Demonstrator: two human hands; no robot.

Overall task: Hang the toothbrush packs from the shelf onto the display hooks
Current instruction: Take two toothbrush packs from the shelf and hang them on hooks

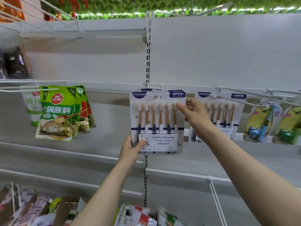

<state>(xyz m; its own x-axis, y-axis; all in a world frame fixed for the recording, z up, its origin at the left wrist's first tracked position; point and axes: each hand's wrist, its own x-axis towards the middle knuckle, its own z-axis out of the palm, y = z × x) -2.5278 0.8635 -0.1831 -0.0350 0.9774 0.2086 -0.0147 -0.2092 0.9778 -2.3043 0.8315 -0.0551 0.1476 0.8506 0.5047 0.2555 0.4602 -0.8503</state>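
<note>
White slotted shelving (228,54), white wire hook (157,99): our left hand (131,152) pinches the clear six-brush toothbrush pack (157,123) at its bottom corner; right hand (194,114) pinches its upper edge.

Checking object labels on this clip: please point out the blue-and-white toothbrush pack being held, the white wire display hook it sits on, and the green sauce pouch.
Blue-and-white toothbrush pack (157,121): head view, on the row of brush handles.
White wire display hook (157,98): head view, on its tip through the pack's hang hole.
Green sauce pouch (56,114): head view, on the front label.
</note>
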